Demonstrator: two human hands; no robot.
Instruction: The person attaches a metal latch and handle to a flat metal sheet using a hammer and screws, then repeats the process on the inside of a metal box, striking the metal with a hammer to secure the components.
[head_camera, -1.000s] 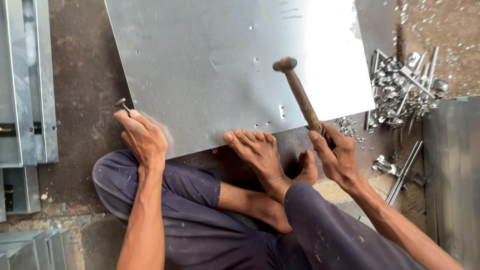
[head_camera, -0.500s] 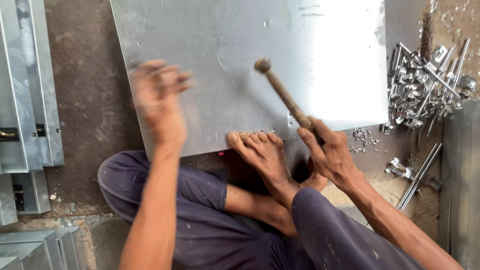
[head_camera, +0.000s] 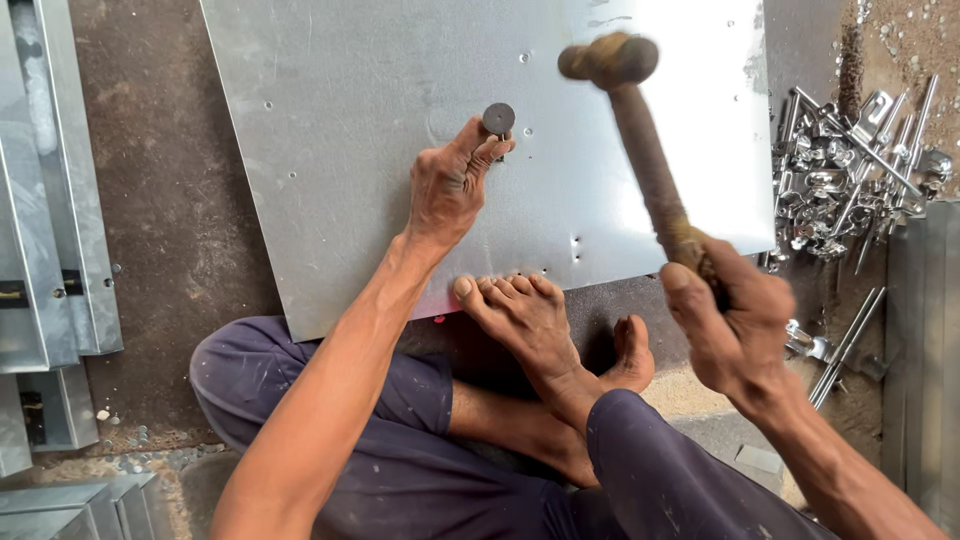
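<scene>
A large grey metal sheet (head_camera: 350, 120) lies flat on the ground in front of me. My left hand (head_camera: 450, 185) holds a dark round-headed punch (head_camera: 498, 119) upright on the sheet, pinched between thumb and fingers. My right hand (head_camera: 735, 320) grips the wooden handle of a hammer (head_camera: 640, 140), whose rusty head is raised above the sheet, up and to the right of the punch. My bare foot (head_camera: 520, 315) presses on the sheet's near edge. Small punched holes dot the sheet.
A heap of shiny metal brackets and rods (head_camera: 850, 170) lies to the right of the sheet. Folded metal channels (head_camera: 50, 200) lie on the left, more at the bottom left (head_camera: 70, 500). Another metal panel (head_camera: 925, 350) stands at the right edge. The ground is dirty concrete.
My left hand moved from the sheet's left edge to its middle and set the punch upright there. The hammer rose higher in my right hand.
</scene>
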